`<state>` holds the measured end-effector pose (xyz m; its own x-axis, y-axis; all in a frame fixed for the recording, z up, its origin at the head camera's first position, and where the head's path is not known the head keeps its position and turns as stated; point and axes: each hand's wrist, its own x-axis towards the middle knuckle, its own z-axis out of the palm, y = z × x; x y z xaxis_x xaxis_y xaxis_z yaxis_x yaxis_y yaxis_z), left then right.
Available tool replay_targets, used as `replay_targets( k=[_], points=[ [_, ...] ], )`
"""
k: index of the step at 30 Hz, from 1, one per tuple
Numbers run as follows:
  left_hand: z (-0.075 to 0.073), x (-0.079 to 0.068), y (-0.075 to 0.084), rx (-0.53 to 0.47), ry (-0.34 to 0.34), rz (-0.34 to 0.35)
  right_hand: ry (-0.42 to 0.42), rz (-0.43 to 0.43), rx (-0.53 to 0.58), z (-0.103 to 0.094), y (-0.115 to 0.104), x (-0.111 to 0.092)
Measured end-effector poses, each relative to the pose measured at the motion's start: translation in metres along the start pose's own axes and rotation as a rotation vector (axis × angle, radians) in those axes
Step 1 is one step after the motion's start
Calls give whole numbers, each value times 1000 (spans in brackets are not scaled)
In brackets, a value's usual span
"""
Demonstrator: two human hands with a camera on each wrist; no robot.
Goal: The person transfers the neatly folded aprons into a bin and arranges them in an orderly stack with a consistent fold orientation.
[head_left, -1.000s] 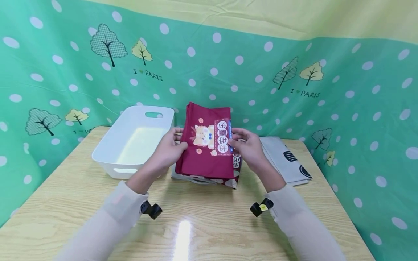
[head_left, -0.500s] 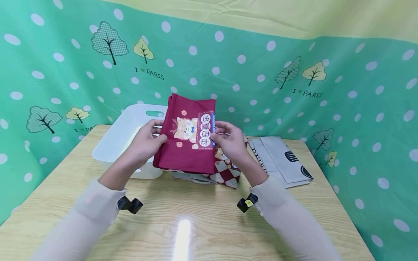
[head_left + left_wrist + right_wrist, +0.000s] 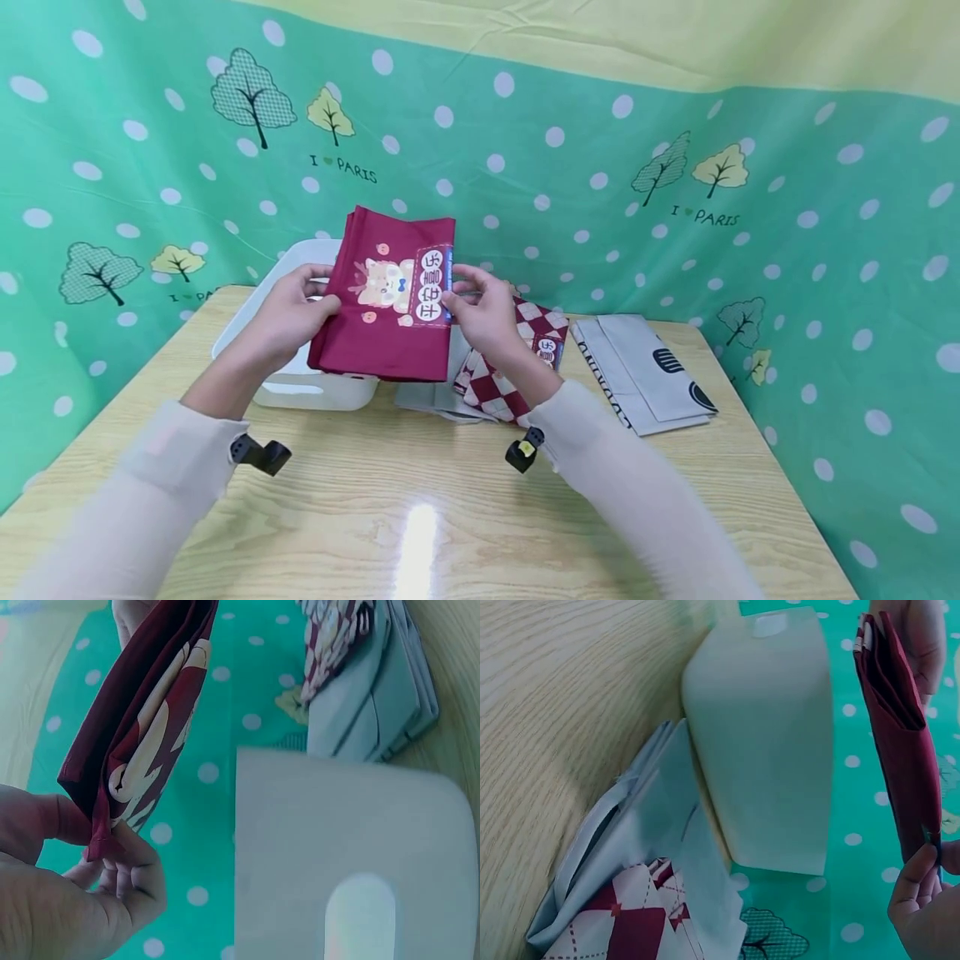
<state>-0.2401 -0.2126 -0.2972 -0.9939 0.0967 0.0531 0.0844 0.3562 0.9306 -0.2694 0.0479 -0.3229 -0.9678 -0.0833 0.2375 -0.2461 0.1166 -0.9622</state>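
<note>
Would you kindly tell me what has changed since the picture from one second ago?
The maroon folded cloth moved left, with both the left hand and right hand; it now hides the right part of the white bin in the head view. More of the checked cloth shows. Both hands kept their hold; the bin and the printed grey cloth stayed put.

Bare tabletop [image 3: 337, 525] leaves room in front of the white basket [image 3: 333, 393]. From the head, the raised red cloth [image 3: 386, 292] screens much of its opening; a gray cloth [image 3: 427, 396] and a checkered cloth [image 3: 491, 396] obstruct its right.
</note>
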Motion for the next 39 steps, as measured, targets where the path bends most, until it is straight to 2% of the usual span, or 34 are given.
replay_targets(
  k=[7,20,28,35,39],
  points=[
    [-14,9,-11,28,-12,-13,4,2,-40,18,6,10],
    [-39,30,-32,96,-16,-25,-11,0,-129,45,3,29],
    [-54,36,-43,117,-2,-28,-52,22,-106,62,5,38],
    [-67,42,-52,125,-11,-77,-36,35,-80,76,6,41],
    [-75,43,-56,149,0,-81,-28,54,-67,87,7,43]
  ],
)
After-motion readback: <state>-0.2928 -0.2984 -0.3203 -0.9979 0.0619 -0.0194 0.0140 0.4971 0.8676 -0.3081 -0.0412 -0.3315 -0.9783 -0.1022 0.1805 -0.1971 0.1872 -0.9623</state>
